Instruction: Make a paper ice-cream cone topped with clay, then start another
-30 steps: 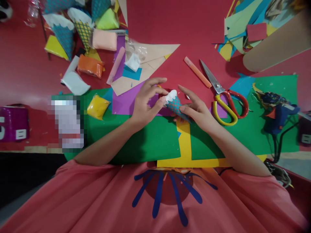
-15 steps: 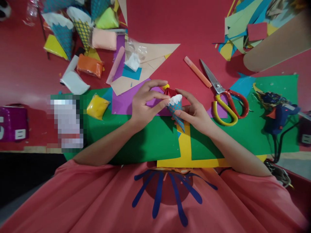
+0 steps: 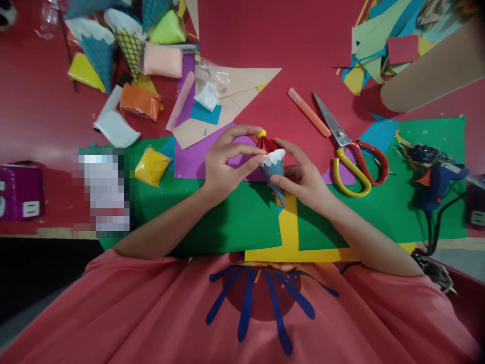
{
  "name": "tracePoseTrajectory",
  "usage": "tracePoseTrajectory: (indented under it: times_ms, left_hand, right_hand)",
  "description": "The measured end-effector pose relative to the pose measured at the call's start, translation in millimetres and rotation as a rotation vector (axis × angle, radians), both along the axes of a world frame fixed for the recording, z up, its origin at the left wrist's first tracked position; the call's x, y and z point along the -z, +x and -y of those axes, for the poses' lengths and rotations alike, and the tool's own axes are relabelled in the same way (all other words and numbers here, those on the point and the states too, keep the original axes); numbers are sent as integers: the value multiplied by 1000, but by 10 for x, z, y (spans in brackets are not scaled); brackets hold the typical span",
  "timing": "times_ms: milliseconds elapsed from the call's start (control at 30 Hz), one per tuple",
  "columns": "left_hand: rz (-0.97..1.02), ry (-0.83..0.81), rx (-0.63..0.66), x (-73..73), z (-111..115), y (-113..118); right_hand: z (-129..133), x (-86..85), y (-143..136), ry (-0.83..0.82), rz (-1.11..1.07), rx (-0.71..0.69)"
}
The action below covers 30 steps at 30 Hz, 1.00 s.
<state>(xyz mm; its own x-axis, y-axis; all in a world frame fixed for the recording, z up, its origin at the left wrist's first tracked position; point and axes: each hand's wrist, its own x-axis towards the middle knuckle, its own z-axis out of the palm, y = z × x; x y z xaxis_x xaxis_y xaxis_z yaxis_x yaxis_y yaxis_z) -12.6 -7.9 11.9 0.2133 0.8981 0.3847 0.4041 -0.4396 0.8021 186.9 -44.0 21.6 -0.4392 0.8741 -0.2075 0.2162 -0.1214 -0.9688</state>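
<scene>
Between my two hands is a small paper ice cream cone (image 3: 278,169), blue with a crisscross pattern, a scalloped white rim and a red pleated top. A little yellow ball (image 3: 261,133) sits at its peak. My left hand (image 3: 231,162) pinches the white rim between thumb and fingers, its index finger stretched toward the yellow ball. Around the cone's right side, my right hand (image 3: 305,177) closes with the thumb on the front; some of its fingers are hidden behind. The tip of the cone points down over the green sheet (image 3: 235,217).
Right of my hands lie scissors (image 3: 341,136), an orange stick (image 3: 308,112) and a blue glue gun (image 3: 435,187). A yellow clay packet (image 3: 152,167) is at left. Finished-looking cones (image 3: 96,48) and clay packs (image 3: 140,101) crowd the upper left; paper scraps (image 3: 373,45) and a cardboard tube (image 3: 432,65) fill the upper right.
The cone has turned slightly, its tip shifting a little left to hang more upright. Both hands keep their hold, almost in the same place.
</scene>
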Motion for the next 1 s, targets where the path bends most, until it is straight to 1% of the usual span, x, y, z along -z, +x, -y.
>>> tracePoseTrajectory:
  times_ms: [133, 300, 367, 467, 633, 800, 1000]
  left_hand:
    - [22, -8, 15, -4, 11, 0]
    - [3, 46, 13, -24, 28, 1]
    - [-9, 41, 21, -27, 29, 0]
    - [-24, 21, 24, -24, 28, 3]
    - [26, 38, 47, -18, 29, 3]
    - [29, 7, 65, 2, 13, -14]
    - [68, -13, 80, 34, -10, -11]
  right_hand:
    - [2, 0, -3, -21, -24, 51]
    - [7, -25, -18, -39, -46, 59]
    - [14, -32, -27, -37, -35, 61]
    - [27, -23, -38, -21, -20, 69]
    - [35, -4, -38, 10, -10, 76]
    - [32, -26, -33, 50, 5, 90]
    - [37, -43, -29, 86, 17, 142]
